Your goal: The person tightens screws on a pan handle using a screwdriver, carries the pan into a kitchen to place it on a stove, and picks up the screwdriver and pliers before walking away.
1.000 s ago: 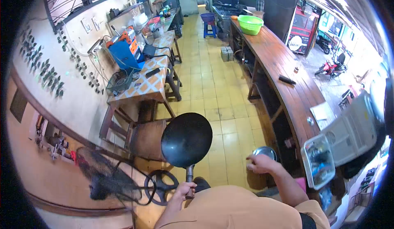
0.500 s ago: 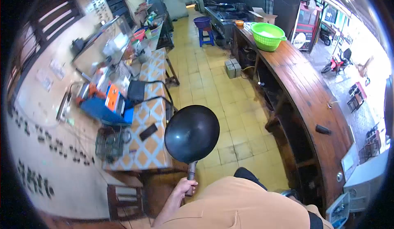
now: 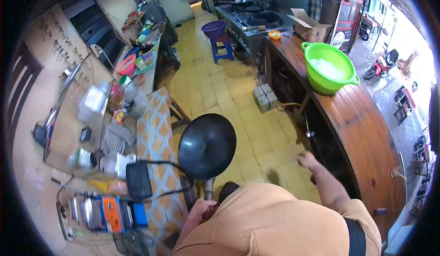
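A dark round wok (image 3: 207, 147) is held out over the yellow tiled floor, with its handle pointing back toward my body. My left hand (image 3: 203, 210) is closed round that handle. On the other side, my right hand (image 3: 307, 159) hangs over the floor beside the wooden counter (image 3: 362, 137). Its fingers look loosely curled, and whether anything is in them is too small to tell.
A patterned table (image 3: 158, 132) with a black bag (image 3: 138, 180) is at the left. The counter carries a green basket (image 3: 327, 68) and a cardboard box (image 3: 310, 27). Grey blocks (image 3: 265, 98) and a blue stool (image 3: 222, 50) stand on the floor. Behind is a stove (image 3: 256, 20).
The view has advanced along the room, bringing the green basket and stove closer. My right hand, out of sight half a second ago, shows again. The wok is still in my left hand.
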Tool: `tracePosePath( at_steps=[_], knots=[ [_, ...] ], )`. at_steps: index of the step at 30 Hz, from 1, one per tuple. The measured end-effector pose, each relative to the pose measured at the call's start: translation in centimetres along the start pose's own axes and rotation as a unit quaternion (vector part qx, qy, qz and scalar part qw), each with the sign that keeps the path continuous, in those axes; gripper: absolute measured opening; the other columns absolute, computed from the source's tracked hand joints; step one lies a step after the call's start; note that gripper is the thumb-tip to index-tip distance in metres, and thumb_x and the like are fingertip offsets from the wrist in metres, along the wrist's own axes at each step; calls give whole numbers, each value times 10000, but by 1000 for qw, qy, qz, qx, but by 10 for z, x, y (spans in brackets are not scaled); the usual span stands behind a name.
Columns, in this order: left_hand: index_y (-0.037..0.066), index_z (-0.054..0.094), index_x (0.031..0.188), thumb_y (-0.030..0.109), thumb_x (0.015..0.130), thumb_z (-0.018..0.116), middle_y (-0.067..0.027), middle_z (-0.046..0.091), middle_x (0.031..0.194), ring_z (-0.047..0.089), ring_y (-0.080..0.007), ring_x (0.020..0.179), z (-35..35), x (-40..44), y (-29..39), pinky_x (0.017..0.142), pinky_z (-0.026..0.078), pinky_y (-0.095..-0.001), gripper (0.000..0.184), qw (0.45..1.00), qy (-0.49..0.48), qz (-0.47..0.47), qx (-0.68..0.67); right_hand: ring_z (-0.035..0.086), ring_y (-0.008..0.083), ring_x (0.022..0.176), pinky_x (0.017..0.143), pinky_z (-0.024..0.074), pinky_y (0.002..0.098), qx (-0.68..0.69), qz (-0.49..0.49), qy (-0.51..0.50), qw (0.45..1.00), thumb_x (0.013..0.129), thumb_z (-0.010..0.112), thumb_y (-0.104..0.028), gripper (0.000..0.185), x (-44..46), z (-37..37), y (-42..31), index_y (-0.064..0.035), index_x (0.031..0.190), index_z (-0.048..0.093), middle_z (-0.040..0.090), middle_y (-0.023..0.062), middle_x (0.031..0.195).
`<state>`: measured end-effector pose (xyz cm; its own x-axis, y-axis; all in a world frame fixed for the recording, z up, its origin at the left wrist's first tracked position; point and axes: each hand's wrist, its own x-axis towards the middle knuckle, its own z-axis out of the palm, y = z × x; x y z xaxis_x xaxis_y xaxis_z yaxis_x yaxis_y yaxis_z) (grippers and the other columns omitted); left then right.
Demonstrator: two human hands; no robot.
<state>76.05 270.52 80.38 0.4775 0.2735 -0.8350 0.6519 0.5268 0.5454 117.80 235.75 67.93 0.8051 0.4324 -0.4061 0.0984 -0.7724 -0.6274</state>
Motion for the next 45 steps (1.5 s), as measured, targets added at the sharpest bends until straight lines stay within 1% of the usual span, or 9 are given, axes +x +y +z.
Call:
tracePosePath(
  at_steps=[2,8,11,12,20,33,38,40,45],
  knots=[
    [45,634,758,112,812,714,-38,595,624,554,-156,514,-10,35,74,467,412,-321,117,999,41,13,24,702,335,884,808,546,402,-57,-138,61,987,880,641,-372,396,94,-34,-100,-51,1104,695,723,187,897],
    [29,634,757,125,795,709,-41,594,645,558,-158,524,-91,213,291,481,432,-323,128,962,88,65,250,696,282,794,742,538,391,60,-97,77,990,908,637,-287,333,292,-30,-210,-20,1103,676,714,165,874],
    [0,656,692,165,771,709,-70,618,617,588,-167,518,-113,300,415,458,423,-336,191,964,43,80,250,655,247,681,675,517,378,62,97,-34,993,904,593,-325,322,331,34,-158,-19,892,692,683,153,741],
    [-7,679,705,145,772,674,-88,637,624,609,-178,529,-112,317,465,461,444,-338,166,965,46,39,255,636,183,611,586,506,343,5,169,-165,972,932,623,-226,266,328,32,-161,11,1021,705,686,129,729],
    [45,575,729,125,783,695,-54,578,629,544,-155,487,-41,520,825,448,432,-337,154,948,-71,114,288,665,183,694,618,523,357,64,407,-244,878,907,617,-278,299,423,56,-128,-13,1015,703,705,128,815],
    [44,579,689,95,783,666,-71,590,609,532,-173,455,228,830,1296,434,424,-344,138,852,-223,162,444,635,136,801,737,529,313,365,45,164,915,949,603,-145,317,920,-171,-508,17,1221,608,681,68,939],
    [48,579,737,87,805,680,-61,575,593,533,-165,455,335,974,1405,444,452,-338,128,809,-285,134,496,667,178,744,686,536,336,344,248,302,854,918,610,-236,378,967,-126,-508,36,1179,631,698,103,883],
    [49,574,766,88,814,683,-58,578,604,534,-158,466,360,1018,1425,453,464,-333,126,794,-300,104,519,664,199,662,607,527,349,342,442,249,791,904,611,-264,398,972,-74,-504,46,1152,642,700,123,832],
    [44,575,721,111,833,660,-63,574,610,532,-159,488,404,1068,1463,468,447,-343,156,791,-328,33,515,631,192,596,513,478,336,419,530,115,728,901,623,-293,370,978,3,-581,26,1079,682,695,126,781]
  ],
)
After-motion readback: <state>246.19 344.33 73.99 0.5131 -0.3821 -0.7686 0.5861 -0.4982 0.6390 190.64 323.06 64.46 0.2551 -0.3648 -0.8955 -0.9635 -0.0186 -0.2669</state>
